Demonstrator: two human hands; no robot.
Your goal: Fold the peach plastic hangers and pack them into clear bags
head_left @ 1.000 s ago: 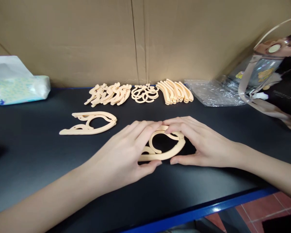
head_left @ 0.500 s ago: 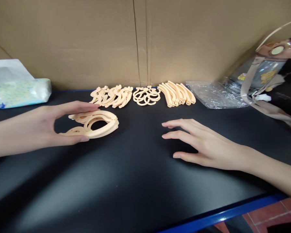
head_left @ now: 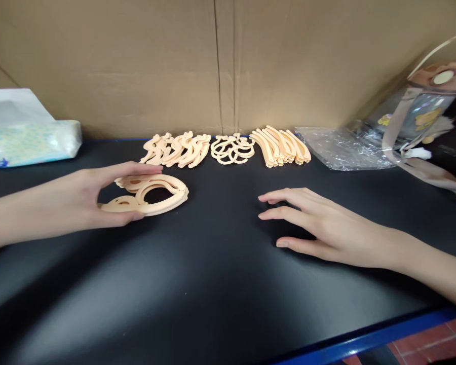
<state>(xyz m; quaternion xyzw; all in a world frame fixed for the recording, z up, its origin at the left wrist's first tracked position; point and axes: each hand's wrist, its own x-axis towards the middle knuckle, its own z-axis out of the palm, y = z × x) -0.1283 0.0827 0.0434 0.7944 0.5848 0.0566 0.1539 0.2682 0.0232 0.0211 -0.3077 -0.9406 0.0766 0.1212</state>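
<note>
My left hand grips the near end of a stack of cream plastic looped pieces lying on the black table top, thumb below and fingers above it. My right hand rests open on the table to the right, fingers spread, holding nothing. Along the back lie three groups of cream parts: a row of curved pieces at the left, a small pile of rings in the middle, and a fan of long curved strips at the right.
A cardboard wall closes the back. A tissue pack lies at the far left. Clear plastic wrap and a clear bottle with a strap sit at the back right. The table's blue front edge runs at lower right.
A second ago both hands held a looped piece at the centre. My left hand carried it left onto the other looped piece and now holds the stack; my right hand stayed, open.
</note>
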